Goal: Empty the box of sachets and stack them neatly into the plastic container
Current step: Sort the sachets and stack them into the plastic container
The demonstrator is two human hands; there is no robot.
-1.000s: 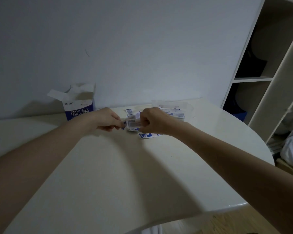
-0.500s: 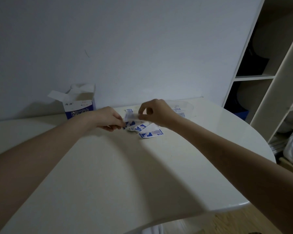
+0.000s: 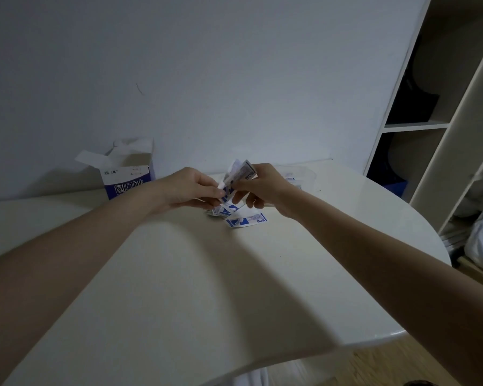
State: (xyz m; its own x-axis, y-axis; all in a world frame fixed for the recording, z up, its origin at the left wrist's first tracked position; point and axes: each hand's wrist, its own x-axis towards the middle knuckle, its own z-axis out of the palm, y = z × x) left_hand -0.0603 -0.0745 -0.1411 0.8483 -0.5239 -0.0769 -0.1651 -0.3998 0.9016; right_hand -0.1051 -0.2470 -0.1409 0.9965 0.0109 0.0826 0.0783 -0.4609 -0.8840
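Sachets, small flat white-and-blue paper packets, are being gathered into a bundle (image 3: 239,174) that stands almost upright between both hands at the middle of the pale rounded surface (image 3: 179,274). The right hand (image 3: 262,186) has its fingers curled round the bundle's upper end, and the left hand (image 3: 190,188) pinches the lower edge with thumb and fingertips. More loose sachets (image 3: 246,220) lie flat on the surface just below the hands, toward 6 o'clock. The clear plastic container (image 3: 304,174) sits just behind the right hand at about 2 o'clock, with some sachets already inside, as far as the dim light shows. The opened white-and-blue cardboard box (image 3: 127,176) stands at 10 o'clock by the wall.

To do this step well, I would square the bundle's edges by tapping them against the surface, keep all faces turned one way, and hold a light even pinch so the thin packets do not fan or slip before going into the container.
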